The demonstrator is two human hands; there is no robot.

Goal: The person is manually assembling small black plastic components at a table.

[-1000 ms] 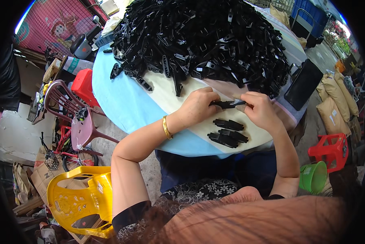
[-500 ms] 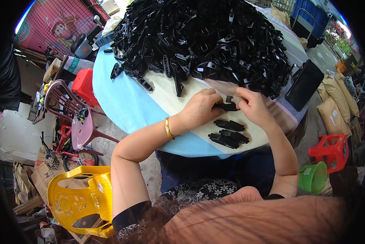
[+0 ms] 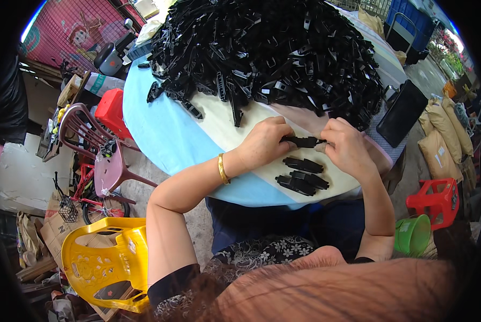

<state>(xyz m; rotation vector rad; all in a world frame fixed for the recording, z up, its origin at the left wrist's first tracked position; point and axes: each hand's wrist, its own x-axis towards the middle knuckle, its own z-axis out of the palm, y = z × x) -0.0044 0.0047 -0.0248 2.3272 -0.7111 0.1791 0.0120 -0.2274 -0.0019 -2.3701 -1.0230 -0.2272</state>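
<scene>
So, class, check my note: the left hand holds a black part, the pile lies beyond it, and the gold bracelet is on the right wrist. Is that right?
Not quite: the bracelet is on the wrist of the left hand, as the head view shows. The rest stands: that hand holds a black part, and the pile lies beyond it.
</scene>
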